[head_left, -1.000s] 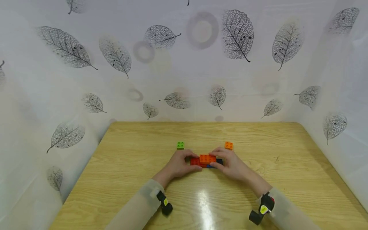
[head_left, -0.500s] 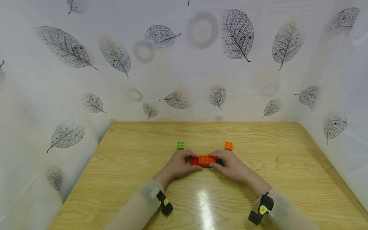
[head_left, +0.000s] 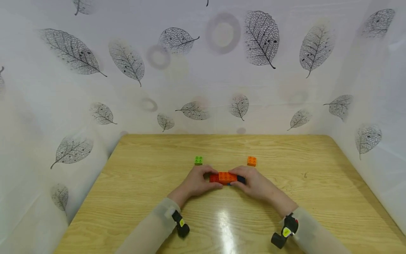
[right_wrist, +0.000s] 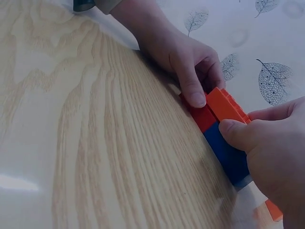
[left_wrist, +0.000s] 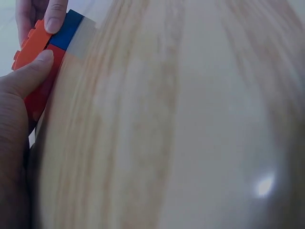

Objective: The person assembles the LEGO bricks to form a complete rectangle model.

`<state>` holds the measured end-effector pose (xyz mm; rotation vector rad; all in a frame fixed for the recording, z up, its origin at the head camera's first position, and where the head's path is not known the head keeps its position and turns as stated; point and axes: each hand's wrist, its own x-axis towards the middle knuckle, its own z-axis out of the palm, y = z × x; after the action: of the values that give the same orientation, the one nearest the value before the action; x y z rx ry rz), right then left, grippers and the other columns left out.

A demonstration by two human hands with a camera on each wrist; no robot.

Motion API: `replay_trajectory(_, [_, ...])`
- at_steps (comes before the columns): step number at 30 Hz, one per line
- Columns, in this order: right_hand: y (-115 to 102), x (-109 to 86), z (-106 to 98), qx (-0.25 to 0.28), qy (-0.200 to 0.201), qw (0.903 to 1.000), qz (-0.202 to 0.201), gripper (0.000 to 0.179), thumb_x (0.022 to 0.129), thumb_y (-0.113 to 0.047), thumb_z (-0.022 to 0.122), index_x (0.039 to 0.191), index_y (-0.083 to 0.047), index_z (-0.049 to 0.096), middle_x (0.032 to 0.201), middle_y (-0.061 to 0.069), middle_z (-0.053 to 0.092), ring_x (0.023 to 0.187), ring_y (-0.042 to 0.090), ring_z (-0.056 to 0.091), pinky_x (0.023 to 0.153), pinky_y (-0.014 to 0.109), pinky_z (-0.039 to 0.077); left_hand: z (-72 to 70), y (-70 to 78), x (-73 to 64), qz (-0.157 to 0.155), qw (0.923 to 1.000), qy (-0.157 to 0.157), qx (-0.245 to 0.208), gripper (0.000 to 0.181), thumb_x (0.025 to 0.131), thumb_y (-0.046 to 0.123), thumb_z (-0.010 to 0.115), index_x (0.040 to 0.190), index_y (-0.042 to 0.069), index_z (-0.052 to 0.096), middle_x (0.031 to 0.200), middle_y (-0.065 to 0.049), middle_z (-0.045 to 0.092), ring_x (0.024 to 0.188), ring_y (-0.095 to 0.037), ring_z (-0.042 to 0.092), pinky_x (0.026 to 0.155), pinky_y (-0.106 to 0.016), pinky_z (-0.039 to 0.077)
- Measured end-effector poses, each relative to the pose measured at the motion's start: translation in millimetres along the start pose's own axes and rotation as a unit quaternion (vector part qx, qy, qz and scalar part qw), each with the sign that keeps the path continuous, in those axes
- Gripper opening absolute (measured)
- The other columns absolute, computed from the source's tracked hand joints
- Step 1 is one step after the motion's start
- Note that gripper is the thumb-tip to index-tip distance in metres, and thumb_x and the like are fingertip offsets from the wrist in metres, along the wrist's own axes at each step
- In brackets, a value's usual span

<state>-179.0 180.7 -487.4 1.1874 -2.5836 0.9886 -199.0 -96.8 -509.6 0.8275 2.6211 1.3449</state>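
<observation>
A red toy brick (head_left: 214,178) and a dark blue toy brick (right_wrist: 225,151) lie end to end on the table. Across their joint sits an orange toy brick (head_left: 227,176), its studs upward. My left hand (head_left: 198,181) pinches the red brick, thumb on the near side and fingers on the far side. From the other end, my right hand (head_left: 254,182) pinches the orange brick between thumb and fingers. In the right wrist view the right thumb (right_wrist: 233,133) lies against the orange brick's side. Part of the blue brick is hidden by the right hand in the head view.
A small green brick (head_left: 198,160) stands behind my left hand. Behind the right hand is a small orange brick (head_left: 252,161). The wooden table (head_left: 152,151) ends at a leaf-patterned white cloth (head_left: 203,77) at the back and sides.
My right hand has moved the orange brick slightly left and down onto the red and blue bricks. The left hand keeps its grip on the red brick.
</observation>
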Motion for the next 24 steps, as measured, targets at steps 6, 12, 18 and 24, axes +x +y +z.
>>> replay_trajectory(6, [-1.2, -0.4, 0.7, 0.004, 0.002, 1.0, -0.001, 0.038, 0.095, -0.014, 0.082, 0.131, -0.006, 0.072, 0.121, 0.002, 0.073, 0.111, 0.018, 0.068, 0.095, 0.043, 0.058, -0.7, 1.0, 0.9, -0.034, 0.999, -0.005, -0.029, 0.045, 0.087, 0.048, 0.088, 0.121, 0.022, 0.079, 0.111, 0.015, 0.072, 0.103, -0.009, 0.065, 0.093, -0.034, 0.052])
replay_trajectory(12, [-1.5, 0.6, 0.2, 0.011, 0.003, 0.9999, -0.002, 0.038, 0.095, -0.014, 0.082, 0.131, -0.007, 0.072, 0.121, 0.001, 0.073, 0.111, 0.015, 0.068, 0.094, 0.04, 0.058, -1.3, 9.0, 3.2, -0.019, 0.9975, -0.002, -0.068, 0.039, 0.092, 0.041, 0.084, 0.125, 0.02, 0.08, 0.116, 0.012, 0.074, 0.102, -0.01, 0.068, 0.087, -0.033, 0.057])
replay_trajectory(18, [-2.2, -2.1, -1.5, 0.053, -0.016, 0.997, 0.054, 0.036, 0.102, -0.02, 0.075, 0.136, -0.007, 0.071, 0.127, 0.0, 0.073, 0.116, 0.015, 0.067, 0.096, 0.041, 0.057, 2.6, 12.4, 4.3, -0.016, 0.9971, -0.001, -0.075, 0.029, 0.095, 0.035, 0.083, 0.12, 0.023, 0.081, 0.109, 0.013, 0.075, 0.091, -0.009, 0.069, 0.079, -0.03, 0.058])
replay_trajectory(24, [0.6, -2.3, -2.7, 0.091, -0.014, 0.9926, 0.08, 0.035, 0.103, -0.019, 0.072, 0.135, -0.004, 0.071, 0.127, 0.005, 0.074, 0.118, 0.021, 0.069, 0.097, 0.043, 0.057, 3.8, 12.8, 4.1, -0.012, 0.9972, 0.001, -0.074, 0.028, 0.095, 0.034, 0.083, 0.12, 0.022, 0.081, 0.109, 0.012, 0.075, 0.091, -0.009, 0.068, 0.079, -0.03, 0.058])
